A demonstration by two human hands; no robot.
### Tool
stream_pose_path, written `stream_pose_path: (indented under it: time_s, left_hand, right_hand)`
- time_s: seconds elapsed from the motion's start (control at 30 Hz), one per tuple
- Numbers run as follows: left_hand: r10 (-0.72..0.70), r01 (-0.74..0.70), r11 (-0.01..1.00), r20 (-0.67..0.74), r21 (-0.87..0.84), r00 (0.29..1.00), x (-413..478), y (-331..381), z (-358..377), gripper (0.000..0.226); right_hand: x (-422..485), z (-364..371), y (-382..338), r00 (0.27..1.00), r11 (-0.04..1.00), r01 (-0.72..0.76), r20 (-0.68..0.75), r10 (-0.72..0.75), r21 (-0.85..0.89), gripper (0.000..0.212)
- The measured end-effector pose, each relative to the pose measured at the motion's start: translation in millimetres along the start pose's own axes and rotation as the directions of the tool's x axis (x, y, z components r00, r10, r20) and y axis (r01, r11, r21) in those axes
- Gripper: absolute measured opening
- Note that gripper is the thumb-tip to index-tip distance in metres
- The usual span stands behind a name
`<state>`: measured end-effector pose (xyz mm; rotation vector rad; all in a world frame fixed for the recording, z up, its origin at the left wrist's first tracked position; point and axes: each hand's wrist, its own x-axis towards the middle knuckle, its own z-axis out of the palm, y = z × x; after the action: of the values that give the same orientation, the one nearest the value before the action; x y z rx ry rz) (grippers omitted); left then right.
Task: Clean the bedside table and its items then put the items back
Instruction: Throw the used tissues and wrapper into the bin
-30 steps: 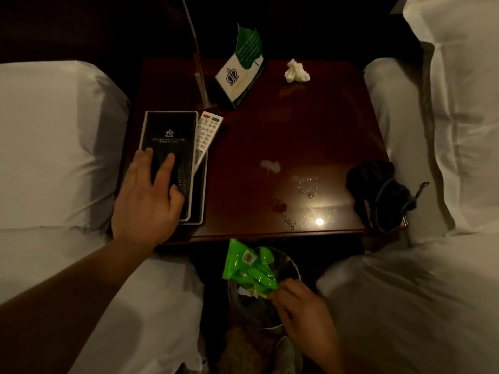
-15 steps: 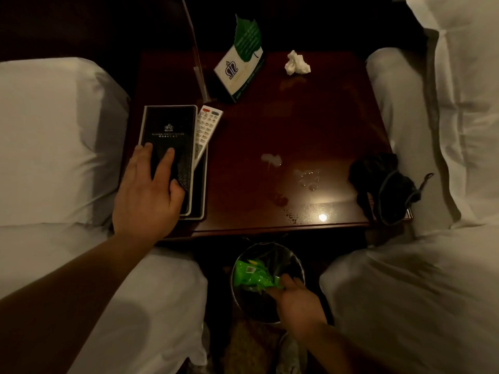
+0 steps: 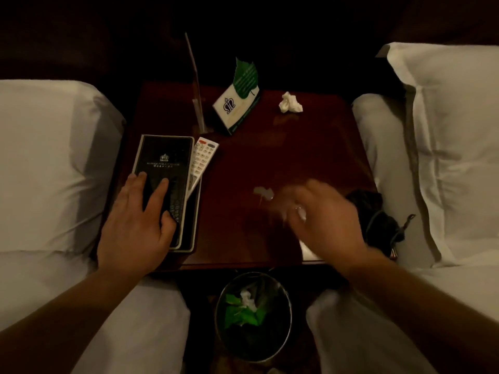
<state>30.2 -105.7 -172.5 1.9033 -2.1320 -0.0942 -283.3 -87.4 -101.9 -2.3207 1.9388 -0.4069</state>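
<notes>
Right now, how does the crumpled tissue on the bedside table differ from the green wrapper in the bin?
The crumpled tissue is white; the green wrapper is bright green. The tissue sits on the bedside table, at its far side near the leaf-shaped card; the wrapper lies inside the waste bin on the floor in front. The tissue is a tight wad; the wrapper is spread in loose folds. Both are crumpled scraps.

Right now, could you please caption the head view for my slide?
Left hand rests on a black folder, blurred right hand hovers over the bedside table, green wrapper lies in the bin.
</notes>
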Motion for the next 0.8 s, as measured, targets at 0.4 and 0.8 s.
stream_pose_path:
  time_s: [0.4,0.8]
  left_hand:
    - [-0.003,0.003,1.0,0.024,0.004,1.0,-2,1,-3,0.061]
    - [-0.024,0.023,1.0,0.062,0.019,0.998,0,1,-3,0.062]
  right_hand:
    - [189,58,64,0.922,0.952,-0.282,0.242,0.303,-0.119,0.06]
    - [214,74,73,0.898,0.936,-0.244,0.306,0.317,-0.254,0.07]
